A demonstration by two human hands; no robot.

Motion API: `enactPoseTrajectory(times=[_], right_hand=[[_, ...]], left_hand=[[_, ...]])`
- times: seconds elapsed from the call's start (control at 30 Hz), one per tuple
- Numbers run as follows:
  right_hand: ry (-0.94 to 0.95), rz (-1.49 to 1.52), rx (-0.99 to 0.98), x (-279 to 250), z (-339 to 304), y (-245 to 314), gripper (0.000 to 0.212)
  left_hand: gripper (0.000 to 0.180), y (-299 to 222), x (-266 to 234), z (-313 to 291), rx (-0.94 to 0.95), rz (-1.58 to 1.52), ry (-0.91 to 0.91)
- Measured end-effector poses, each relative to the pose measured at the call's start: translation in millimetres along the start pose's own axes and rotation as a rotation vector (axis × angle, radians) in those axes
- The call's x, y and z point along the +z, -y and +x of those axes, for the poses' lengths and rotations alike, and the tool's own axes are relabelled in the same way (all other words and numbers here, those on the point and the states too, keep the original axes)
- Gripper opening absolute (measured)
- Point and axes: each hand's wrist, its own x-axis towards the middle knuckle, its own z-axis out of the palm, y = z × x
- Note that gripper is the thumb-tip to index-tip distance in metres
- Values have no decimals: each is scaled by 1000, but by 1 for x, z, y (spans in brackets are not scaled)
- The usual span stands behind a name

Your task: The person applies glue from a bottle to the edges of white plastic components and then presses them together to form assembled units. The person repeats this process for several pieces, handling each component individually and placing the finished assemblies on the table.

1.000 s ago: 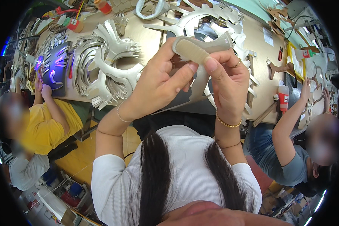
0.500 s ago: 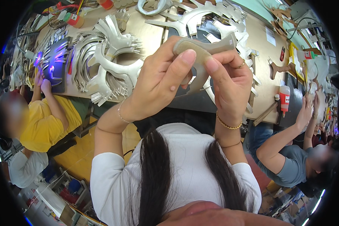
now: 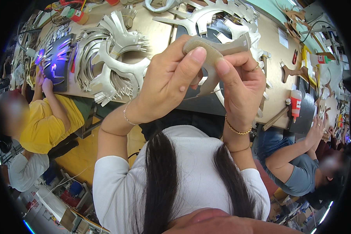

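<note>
Tan cut-out piece (image 3: 218, 48): a flat, curved grey-tan shape held up in the air between both hands, above the counter (image 3: 160, 27) and in front of the person's chest; one straight end juts toward the right, and a lower limb hangs down between the hands.
Left hand (image 3: 169, 84): grip pinching the piece, the thumb tip pressed on its rounded left end and the fingers curled behind it; a thin bracelet sits at the wrist.
Right hand (image 3: 240, 84): grip pinching the same piece just beside the left thumb, thumb tip on the front face, fingers wrapped over the top; a ring shows on one finger and a gold bracelet at the wrist.
Change from a second ago: both hands keep the same pinch and the thumbs stay close together; the piece sits a little higher and its long end now points more toward the upper right.
Counter: covered with heaps of pale curved cut-outs (image 3: 113, 66), a dark mat (image 3: 199, 101) directly under the hands, and a white bottle with a red label (image 3: 295, 102) near its right edge.
Person on the left (image 3: 43, 121): yellow top, hands at a panel of purple-lit strips (image 3: 56, 58).
Person on the right (image 3: 296, 167): grey top; the raised arm has dropped lower than it was a second ago.
</note>
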Motion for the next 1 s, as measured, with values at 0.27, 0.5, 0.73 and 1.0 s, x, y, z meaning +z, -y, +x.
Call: enactPoseTrajectory(times=[0.27,0.5,0.73,1.0], right_hand=[[3,-17,-12,1,2,-1,12],[2,41,-61,2,2,-5,18],[-123,173,-157,3,-1,-15,53],[-61,119,65,4,-3,-10,35]], left_hand=[[33,4,-2,2,45,39,3],[33,4,1,2,-3,-41,-34],[32,1,-3,4,-87,-207,-13],[33,1,-2,3,-128,-218,-10]])
